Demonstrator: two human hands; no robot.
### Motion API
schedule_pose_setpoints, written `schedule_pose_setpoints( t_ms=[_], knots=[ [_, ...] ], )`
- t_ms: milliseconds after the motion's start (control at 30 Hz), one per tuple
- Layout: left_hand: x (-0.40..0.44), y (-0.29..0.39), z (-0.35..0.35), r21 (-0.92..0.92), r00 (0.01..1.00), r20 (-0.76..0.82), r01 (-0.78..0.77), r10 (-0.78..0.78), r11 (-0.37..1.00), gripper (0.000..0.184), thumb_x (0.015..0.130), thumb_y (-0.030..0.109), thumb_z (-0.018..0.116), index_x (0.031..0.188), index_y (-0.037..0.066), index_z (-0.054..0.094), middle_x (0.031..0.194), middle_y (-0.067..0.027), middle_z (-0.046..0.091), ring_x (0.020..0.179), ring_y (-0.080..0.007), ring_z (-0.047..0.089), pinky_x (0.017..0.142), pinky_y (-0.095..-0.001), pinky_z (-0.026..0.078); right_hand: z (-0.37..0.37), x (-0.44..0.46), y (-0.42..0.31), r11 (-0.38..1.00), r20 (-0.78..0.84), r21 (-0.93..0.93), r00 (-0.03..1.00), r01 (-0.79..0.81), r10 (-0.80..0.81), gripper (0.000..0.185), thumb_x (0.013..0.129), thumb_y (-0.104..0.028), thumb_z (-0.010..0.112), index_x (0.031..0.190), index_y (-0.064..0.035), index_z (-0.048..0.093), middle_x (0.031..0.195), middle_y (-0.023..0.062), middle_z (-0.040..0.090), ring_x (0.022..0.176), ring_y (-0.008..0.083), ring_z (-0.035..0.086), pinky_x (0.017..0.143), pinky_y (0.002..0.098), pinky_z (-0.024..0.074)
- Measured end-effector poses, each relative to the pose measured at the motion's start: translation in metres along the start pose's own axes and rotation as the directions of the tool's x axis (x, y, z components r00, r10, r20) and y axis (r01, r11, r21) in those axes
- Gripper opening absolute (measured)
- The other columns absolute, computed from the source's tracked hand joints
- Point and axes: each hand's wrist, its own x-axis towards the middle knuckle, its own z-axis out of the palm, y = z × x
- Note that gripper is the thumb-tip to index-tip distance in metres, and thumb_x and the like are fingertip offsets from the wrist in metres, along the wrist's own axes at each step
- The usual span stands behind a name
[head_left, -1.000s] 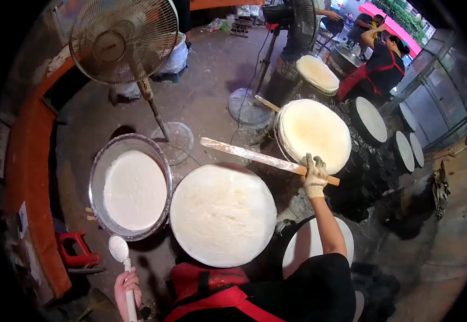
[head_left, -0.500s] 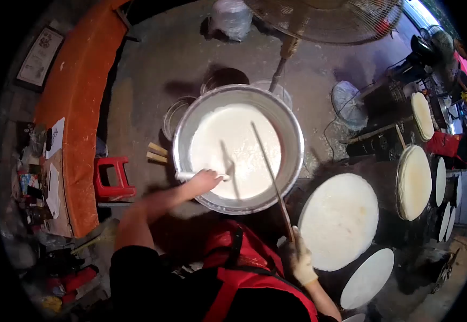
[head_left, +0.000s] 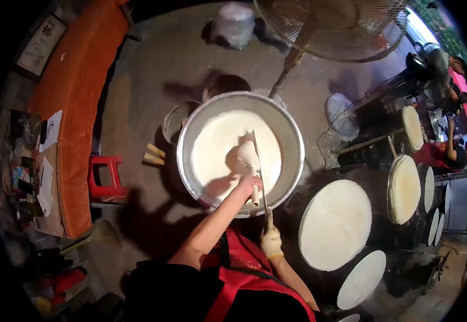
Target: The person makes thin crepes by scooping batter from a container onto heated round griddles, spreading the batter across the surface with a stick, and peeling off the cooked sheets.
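A large metal pot (head_left: 184,161) of thick white batter (head_left: 212,145) stands in front of me. My bare left hand (head_left: 249,185) is closed around the pale handle of a ladle-like tool (head_left: 255,199). Its white, batter-coated head lies over the batter. In a knitted glove, my right hand (head_left: 271,241) grips a long, thin spatula (head_left: 263,177) at the pot's near rim. The spatula's blade runs upright alongside the ladle's head; whether they touch I cannot tell.
To the right stand round griddles, one with a large pale flatbread (head_left: 336,225) and another with a stack (head_left: 405,190). A fan (head_left: 330,27) stands beyond the pot. A red stool (head_left: 106,180) is at left, by an orange-covered table (head_left: 80,107). Several people are at far right.
My left hand has moved right and swung the ladle from the pot's left rim to over the batter. My right hand has come left and up, bringing the spatula beside the ladle.
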Motion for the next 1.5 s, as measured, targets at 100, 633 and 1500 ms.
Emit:
schedule_pose_setpoints(
  t_ms=[100,633,1500],
  knots=[
    [-0.057,-0.042,0.035,0.059,0.991,0.11,-0.081,0.074,0.995,0.032,0.09,0.033,0.041,0.067,0.011,0.036,0.053,0.0035,0.034,0.038,-0.0052,0.032,0.032,-0.0174,0.025,-0.028,-0.032,0.001,0.995,-0.049,0.026,0.994,0.098,-0.097,0.077,0.081,-0.005,0.052,0.146,-0.0182,0.014,0.078,0.0229,0.057,0.066,0.039,0.057,0.061,0.0482,0.0467],
    [-0.383,-0.223,0.154,0.641,0.468,0.717,-0.734,0.516,-0.225,0.026,0.098,0.026,0.037,0.101,0.0,0.041,0.066,0.001,0.039,0.047,-0.0026,0.03,0.036,-0.0152,0.027,-0.194,-0.083,-0.023,0.902,-0.487,0.015,0.791,0.431,-0.37,0.08,0.074,0.001,0.053,0.144,-0.0175,0.02,0.116,0.0175,0.054,0.09,0.0355,0.058,0.077,0.0418,0.0489],
    [-0.192,-0.764,-0.186,0.611,0.544,-0.783,0.58,-0.303,-0.538,0.012,0.083,0.002,0.042,0.095,0.0,0.042,0.065,0.001,0.039,0.047,-0.0036,0.035,0.037,-0.0141,0.031,-0.076,-0.723,0.179,0.701,-0.712,0.702,0.124,0.128,0.691,0.067,0.088,-0.051,0.049,0.13,0.0002,0.041,0.074,0.0033,0.057,0.058,0.0104,0.05,0.049,0.0232,0.0407]
  ],
)
